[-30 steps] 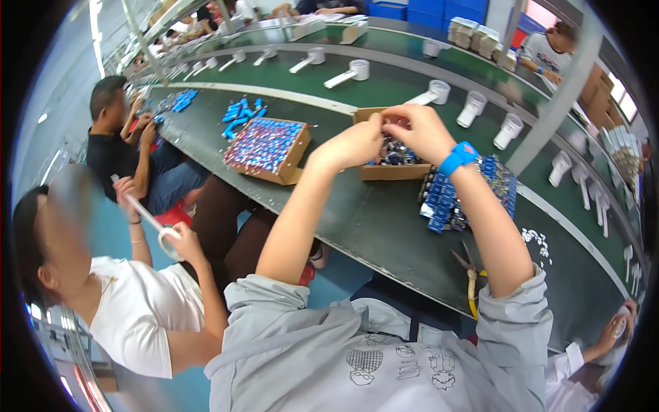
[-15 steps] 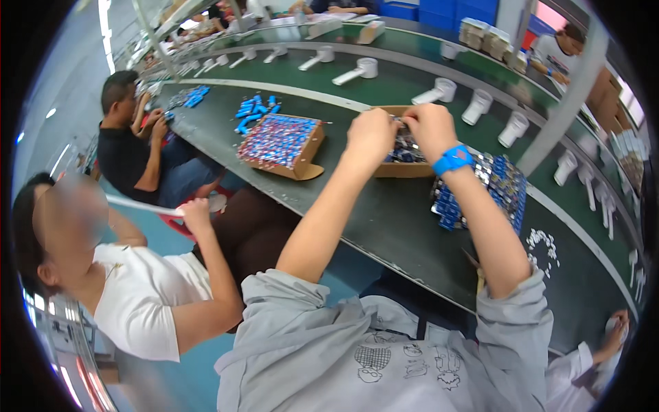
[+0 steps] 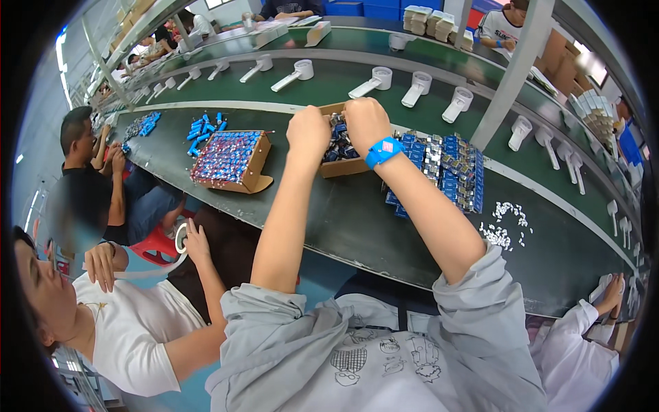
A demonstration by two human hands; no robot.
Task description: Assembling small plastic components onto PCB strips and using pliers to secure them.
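My left hand point(image 3: 307, 136) is closed, knuckles up, at the left side of an open cardboard box point(image 3: 345, 168). My right hand point(image 3: 366, 125), with a blue wristband point(image 3: 383, 151) below it, is closed over the box's far right part. A narrow gap parts the two hands. Their fingertips point away and are hidden, so I cannot make out what they hold. Small dark and metallic parts point(image 3: 338, 145) fill the box. Right beside it lies a stack of blue circuit boards with metal pieces point(image 3: 446, 172).
Left of the box stands a carton of blue cells with red wires point(image 3: 230, 156); loose blue cylinders point(image 3: 200, 134) lie behind it. Small white pieces point(image 3: 504, 226) are scattered at right. White handled cups point(image 3: 374, 81) line the green conveyor beyond. A person with tape point(image 3: 182, 237) sits close at left.
My hands have moved slightly apart over the box; before, their fingertips met there. The view has swung right. The person at left has lowered the tape roll.
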